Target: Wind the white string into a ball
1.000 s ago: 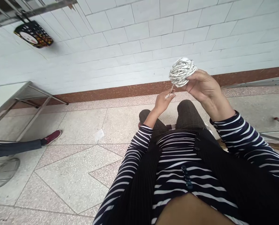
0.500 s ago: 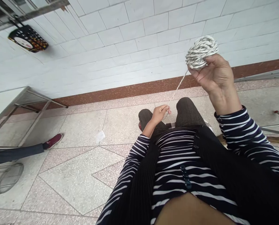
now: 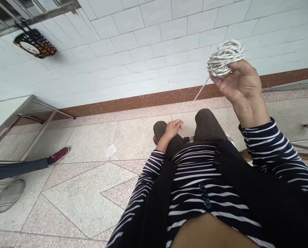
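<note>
A ball of white twisted cord (image 3: 225,58) with dark flecks is held up at the right, in front of the tiled wall. My right hand (image 3: 243,79) grips it from below, thumb on its near side and fingers partly hidden behind it. One taut strand of cord (image 3: 197,95) slants from the ball down to the left. Its lower end runs into my left hand (image 3: 173,128), which pinches it just above my lap, between my knees. What hangs below that pinch is mostly hidden.
At the left stands a metal-legged table (image 3: 27,103); near it are another person's red shoe (image 3: 60,155) and a wire basket (image 3: 10,196). White paper (image 3: 110,150) lies on the floor. A patterned bag (image 3: 35,44) hangs from the window bars. Metal legs (image 3: 306,141) show at right.
My right hand and the ball have shifted slightly right. My left hand has moved a little down and left, and the strand between them has lengthened slightly.
</note>
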### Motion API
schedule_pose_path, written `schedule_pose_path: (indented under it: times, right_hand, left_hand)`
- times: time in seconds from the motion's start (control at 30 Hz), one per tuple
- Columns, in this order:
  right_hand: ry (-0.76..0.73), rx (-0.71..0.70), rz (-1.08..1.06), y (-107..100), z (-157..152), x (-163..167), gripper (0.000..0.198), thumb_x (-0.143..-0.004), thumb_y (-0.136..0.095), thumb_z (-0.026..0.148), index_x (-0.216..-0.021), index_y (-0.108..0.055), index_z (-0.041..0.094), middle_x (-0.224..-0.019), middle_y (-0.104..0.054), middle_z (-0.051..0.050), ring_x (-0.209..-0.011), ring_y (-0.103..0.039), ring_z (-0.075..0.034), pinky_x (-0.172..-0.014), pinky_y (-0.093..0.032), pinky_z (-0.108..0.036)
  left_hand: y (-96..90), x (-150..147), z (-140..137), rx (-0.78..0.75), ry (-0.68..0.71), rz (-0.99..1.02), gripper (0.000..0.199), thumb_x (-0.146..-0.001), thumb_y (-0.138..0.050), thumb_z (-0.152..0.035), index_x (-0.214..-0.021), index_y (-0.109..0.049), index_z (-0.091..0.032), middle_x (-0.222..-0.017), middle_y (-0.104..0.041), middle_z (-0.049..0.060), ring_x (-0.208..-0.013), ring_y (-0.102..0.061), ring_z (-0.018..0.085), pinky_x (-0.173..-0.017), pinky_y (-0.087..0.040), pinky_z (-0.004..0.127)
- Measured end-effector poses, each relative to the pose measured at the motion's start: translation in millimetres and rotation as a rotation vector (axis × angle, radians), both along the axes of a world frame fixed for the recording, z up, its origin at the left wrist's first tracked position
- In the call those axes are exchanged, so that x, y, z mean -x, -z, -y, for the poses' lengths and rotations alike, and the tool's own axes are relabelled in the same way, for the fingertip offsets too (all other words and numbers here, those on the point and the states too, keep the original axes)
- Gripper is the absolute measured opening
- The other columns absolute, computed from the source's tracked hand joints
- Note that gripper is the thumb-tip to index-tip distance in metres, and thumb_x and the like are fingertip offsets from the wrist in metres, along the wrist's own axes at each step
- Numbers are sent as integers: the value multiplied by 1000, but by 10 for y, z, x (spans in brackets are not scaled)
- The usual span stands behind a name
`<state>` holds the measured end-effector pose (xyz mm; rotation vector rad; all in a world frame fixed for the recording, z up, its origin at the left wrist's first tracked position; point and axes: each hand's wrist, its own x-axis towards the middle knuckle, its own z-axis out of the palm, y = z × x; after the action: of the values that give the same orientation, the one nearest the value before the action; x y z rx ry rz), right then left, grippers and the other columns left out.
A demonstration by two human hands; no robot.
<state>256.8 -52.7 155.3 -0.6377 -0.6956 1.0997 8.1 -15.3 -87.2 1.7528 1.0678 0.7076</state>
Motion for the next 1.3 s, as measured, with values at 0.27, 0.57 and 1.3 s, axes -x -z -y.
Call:
schedule_pose_path:
  times: [0.27,0.57,1.3]
  right_hand:
    - [-121,-34,196,-86,134,229,49,-55,-94,27,-95,-70,41,-106,-80,0,-141,-60,-37,-108,-60,-52]
    - [-192,-14,369,177,-49,312,41,-69,-93,39,-100,-69,29,-110,-77,-6,-126,-69,-35,-98,-65,-53]
    - [-39,314,1047,1338,-424,-41,55,-45,-96,18,-94,-70,23,-102,-71,-6,-92,-64,-28,-92,-57,-52]
  left_hand:
    - [-187,-239,-2,-73,16,-28,19,-98,-65,-24,-110,-79,-18,-116,-82,9,-116,-74,24,-107,-50,33]
    - [-593,-574,-3,12,133,239,24,-100,-64,-34,-95,-76,-15,-99,-82,9,-92,-70,17,-95,-51,31]
    - [-1396,130,320,-256,147,97,42,-105,-61,-49,-81,-78,-19,-71,-74,1,-74,-70,16,-86,-55,29]
